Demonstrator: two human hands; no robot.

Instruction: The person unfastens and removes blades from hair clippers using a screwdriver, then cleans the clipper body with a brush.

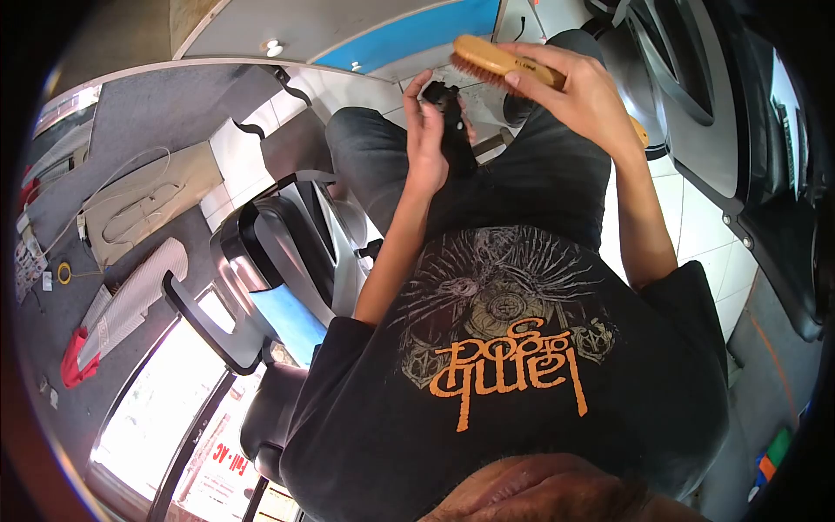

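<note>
My left hand (425,135) is wrapped round a black hair clipper (454,135), held upright above my lap. Its fine details are too dark to make out. In my right hand (584,87) is a wooden brush (496,61) with an oval head and reddish-brown bristles facing down. The brush head is up and to the right of the clipper, apart from it. Fingers and thumb close round the brush handle, which bears dark lettering.
A grey counter with a blue drawer front (409,39) stands ahead of my knees. Black and silver salon chairs (278,244) are on my left, another black chair (696,70) on my right. A cable (130,174) hangs by a beige panel at far left.
</note>
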